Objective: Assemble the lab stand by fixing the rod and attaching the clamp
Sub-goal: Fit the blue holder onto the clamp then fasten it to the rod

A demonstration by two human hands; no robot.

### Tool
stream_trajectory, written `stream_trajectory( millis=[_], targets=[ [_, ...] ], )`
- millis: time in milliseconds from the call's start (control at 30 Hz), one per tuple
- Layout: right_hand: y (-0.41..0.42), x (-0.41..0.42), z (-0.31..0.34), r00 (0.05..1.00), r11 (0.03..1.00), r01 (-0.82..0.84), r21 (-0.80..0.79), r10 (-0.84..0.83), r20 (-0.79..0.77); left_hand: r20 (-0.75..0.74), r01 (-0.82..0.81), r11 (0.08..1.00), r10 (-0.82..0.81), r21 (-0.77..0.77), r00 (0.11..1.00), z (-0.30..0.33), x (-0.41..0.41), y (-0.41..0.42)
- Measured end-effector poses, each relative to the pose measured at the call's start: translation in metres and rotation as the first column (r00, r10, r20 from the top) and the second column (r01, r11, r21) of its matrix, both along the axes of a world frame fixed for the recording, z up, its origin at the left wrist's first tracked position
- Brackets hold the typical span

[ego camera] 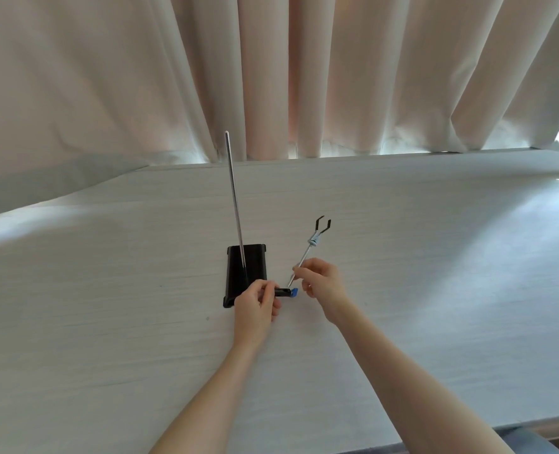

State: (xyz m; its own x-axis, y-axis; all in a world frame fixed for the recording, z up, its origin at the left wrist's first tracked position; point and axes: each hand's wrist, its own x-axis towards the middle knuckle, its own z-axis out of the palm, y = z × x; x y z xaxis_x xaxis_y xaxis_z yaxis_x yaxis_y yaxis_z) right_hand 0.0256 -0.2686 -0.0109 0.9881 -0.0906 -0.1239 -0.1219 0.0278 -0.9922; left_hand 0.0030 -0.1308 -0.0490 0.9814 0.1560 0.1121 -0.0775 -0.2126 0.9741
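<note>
A black rectangular base lies on the white table, and a thin metal rod stands upright in it. My left hand grips a black clamp holder with a blue screw knob at its right end, just right of the base's near corner. My right hand pinches the shaft of a metal clamp whose black two-pronged jaw points up and away. The shaft's lower end touches the holder near the blue knob.
Beige curtains hang behind the table's far edge. The table's near edge runs across the lower right, with a grey-blue seat below it.
</note>
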Motion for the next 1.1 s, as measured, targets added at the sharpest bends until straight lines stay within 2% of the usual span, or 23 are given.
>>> stream_trajectory(
  millis=[133, 333, 500, 633, 800, 933, 1100],
  targets=[
    [0.007, -0.002, 0.000, 0.996, 0.989, -0.058, -0.138, 0.067, 0.063, -0.062, 0.014, 0.998, -0.017, -0.058, 0.998, 0.005, 0.002, 0.004],
    [0.006, -0.005, 0.003, 0.982, 0.972, -0.139, -0.190, 0.160, 0.097, -0.194, 0.067, 0.992, -0.086, -0.104, 0.977, 0.014, 0.007, 0.012],
    [0.010, -0.008, 0.001, 0.957, 0.920, -0.261, -0.293, 0.286, 0.043, -0.268, 0.094, 0.976, -0.145, -0.196, 0.953, 0.021, 0.009, 0.015],
    [0.010, -0.008, -0.002, 0.973, 0.959, -0.227, -0.168, 0.231, 0.000, -0.287, 0.106, 0.961, -0.180, -0.254, 0.941, 0.025, 0.008, 0.015],
    [0.001, -0.010, -0.005, 0.977, 0.980, -0.198, 0.026, 0.199, -0.078, -0.266, 0.236, 0.957, -0.275, -0.171, 0.924, 0.022, 0.006, 0.015],
    [-0.007, -0.012, -0.008, 0.967, 0.973, -0.225, 0.051, 0.230, -0.114, -0.263, 0.295, 0.951, -0.309, -0.091, 0.914, 0.018, 0.004, 0.013],
    [-0.010, -0.013, -0.010, 0.955, 0.960, -0.278, 0.030, 0.280, -0.099, -0.267, 0.290, 0.952, -0.306, -0.097, 0.914, 0.016, 0.005, 0.013]
  ],
)
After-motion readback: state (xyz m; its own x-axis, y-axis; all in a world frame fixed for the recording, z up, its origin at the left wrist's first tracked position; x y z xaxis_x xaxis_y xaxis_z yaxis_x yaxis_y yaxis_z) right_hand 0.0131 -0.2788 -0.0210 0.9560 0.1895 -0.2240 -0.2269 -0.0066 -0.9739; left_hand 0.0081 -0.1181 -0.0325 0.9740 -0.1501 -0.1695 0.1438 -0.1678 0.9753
